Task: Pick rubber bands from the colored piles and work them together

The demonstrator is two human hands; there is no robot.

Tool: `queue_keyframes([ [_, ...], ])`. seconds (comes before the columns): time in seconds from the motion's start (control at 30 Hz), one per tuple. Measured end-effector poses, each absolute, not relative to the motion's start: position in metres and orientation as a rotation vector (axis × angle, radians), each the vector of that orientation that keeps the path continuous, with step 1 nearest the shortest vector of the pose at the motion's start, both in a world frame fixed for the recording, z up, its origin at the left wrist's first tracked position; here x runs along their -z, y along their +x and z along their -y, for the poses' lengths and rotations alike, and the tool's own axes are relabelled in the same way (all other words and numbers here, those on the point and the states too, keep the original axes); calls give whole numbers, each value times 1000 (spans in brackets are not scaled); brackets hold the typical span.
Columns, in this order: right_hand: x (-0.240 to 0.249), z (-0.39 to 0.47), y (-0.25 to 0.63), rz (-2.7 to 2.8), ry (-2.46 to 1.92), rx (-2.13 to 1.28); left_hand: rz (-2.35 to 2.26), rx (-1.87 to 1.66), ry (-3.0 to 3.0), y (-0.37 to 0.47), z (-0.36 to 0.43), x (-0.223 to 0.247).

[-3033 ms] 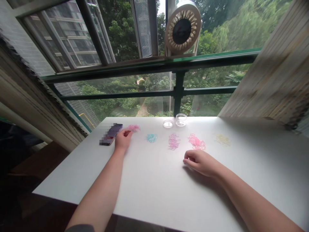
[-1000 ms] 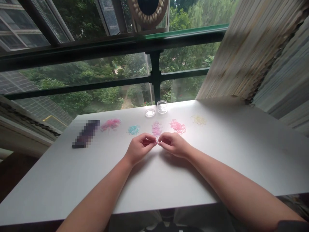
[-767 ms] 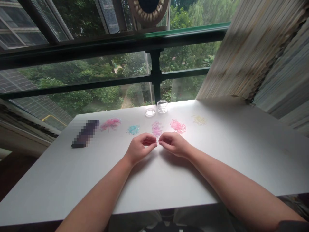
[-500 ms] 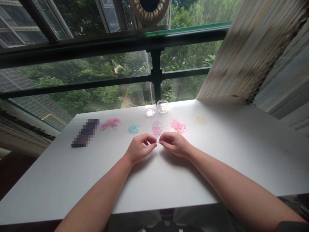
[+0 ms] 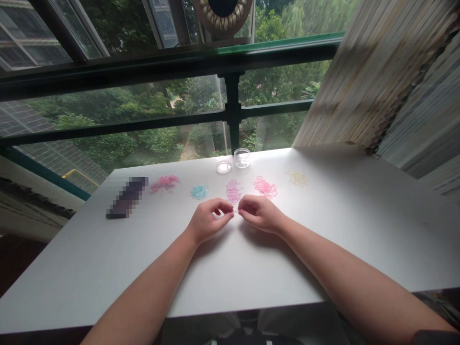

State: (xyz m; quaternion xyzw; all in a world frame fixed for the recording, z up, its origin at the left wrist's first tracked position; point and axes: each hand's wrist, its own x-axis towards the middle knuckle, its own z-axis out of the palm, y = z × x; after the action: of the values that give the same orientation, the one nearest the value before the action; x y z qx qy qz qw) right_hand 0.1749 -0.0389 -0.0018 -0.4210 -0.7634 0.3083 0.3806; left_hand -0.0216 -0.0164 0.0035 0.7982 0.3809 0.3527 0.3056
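Between my two hands a thin pale-pink rubber band (image 5: 236, 211) is stretched a short way. My left hand (image 5: 208, 221) pinches one end with thumb and fingertips, and my right hand (image 5: 261, 213) pinches the other. Both hands are low over the white table. Just beyond the fingertips lies a pile of purple rubber bands (image 5: 234, 190). Past my right hand is a pile of pink rubber bands (image 5: 265, 187); teal rubber bands (image 5: 199, 192) lie beyond my left hand.
Further left is a pink-and-purple pile (image 5: 165, 183), with a dark pixelated object (image 5: 127, 197) beside it. Yellow bands (image 5: 297, 178) lie to the right. A clear round container (image 5: 242, 158) and a clear round lid (image 5: 223, 167) stand at the back edge by the window.
My right hand has shifted very slightly to the right, so the gap between my fingertips is a little wider. My left hand and the piles stay where they were.
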Motion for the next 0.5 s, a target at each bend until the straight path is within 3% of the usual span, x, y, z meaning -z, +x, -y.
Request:
queue_keyframes([
  [0.5, -2, 39, 175, 1970, -1117, -709, -1006, -959, 2148, -22, 16, -3],
])
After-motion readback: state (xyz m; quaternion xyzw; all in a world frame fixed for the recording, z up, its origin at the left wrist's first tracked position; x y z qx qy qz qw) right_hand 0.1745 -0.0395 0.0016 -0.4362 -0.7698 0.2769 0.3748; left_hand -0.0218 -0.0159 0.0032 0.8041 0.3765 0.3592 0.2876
